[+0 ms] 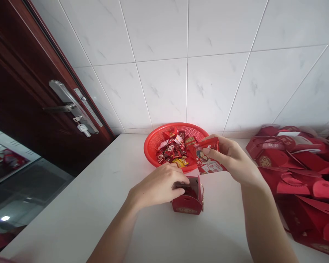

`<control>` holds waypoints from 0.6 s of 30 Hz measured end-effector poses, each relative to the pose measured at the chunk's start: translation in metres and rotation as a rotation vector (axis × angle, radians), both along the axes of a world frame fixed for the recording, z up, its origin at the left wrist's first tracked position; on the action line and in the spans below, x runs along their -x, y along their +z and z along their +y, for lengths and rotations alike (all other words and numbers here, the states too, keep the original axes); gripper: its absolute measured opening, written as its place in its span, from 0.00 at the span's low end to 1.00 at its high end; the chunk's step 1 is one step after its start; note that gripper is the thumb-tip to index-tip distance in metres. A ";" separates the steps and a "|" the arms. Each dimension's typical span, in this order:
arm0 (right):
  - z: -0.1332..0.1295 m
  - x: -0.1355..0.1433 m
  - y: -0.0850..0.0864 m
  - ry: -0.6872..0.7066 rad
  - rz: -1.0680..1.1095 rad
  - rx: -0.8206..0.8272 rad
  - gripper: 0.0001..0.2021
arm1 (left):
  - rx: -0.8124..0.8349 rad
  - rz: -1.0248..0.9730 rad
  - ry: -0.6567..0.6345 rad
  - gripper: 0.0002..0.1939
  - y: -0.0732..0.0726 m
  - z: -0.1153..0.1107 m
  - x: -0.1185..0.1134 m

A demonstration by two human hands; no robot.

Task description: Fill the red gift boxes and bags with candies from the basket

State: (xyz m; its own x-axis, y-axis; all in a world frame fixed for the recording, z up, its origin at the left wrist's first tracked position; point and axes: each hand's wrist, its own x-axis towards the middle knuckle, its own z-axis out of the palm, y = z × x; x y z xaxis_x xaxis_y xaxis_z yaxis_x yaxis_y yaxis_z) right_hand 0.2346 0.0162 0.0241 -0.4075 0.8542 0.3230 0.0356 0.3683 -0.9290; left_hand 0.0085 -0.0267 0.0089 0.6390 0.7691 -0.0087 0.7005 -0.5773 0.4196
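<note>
A small red box point(186, 204) stands with its top open on the white table, a twisted cord at its right side. My left hand point(160, 185) is at the box's left side, thumb and fingers closed on its upper edge. Above and to the right of the box, my right hand point(233, 157) pinches a red printed packet point(211, 166) between thumb and fingers. Behind both hands is a red plastic basket point(151, 146) holding several wrapped sweets point(171, 148), mostly red, with one yellow.
Several red boxes point(296, 182) are piled on the table's right side. White wall tiles point(161, 87) rise behind the white table point(98, 204). At the left is a dark red door point(24, 73) with a metal handle and keys.
</note>
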 end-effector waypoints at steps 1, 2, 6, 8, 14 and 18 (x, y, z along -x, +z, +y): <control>0.000 0.000 0.000 0.004 0.008 0.011 0.09 | 0.011 0.006 -0.011 0.08 0.000 0.000 0.000; 0.000 0.001 0.000 0.005 0.013 0.015 0.09 | 0.020 0.010 -0.016 0.08 -0.001 0.000 -0.001; -0.001 0.002 0.001 -0.001 0.014 -0.002 0.09 | 0.029 0.005 0.011 0.07 -0.001 -0.001 -0.001; -0.001 0.002 0.001 -0.008 0.016 0.010 0.09 | 0.059 0.023 0.042 0.10 0.000 -0.002 0.000; -0.001 0.003 0.001 -0.004 0.045 0.049 0.10 | 0.193 0.023 0.090 0.27 0.001 -0.006 0.000; -0.001 0.003 0.001 -0.006 0.052 0.068 0.11 | 0.235 0.023 0.114 0.35 0.000 -0.007 0.000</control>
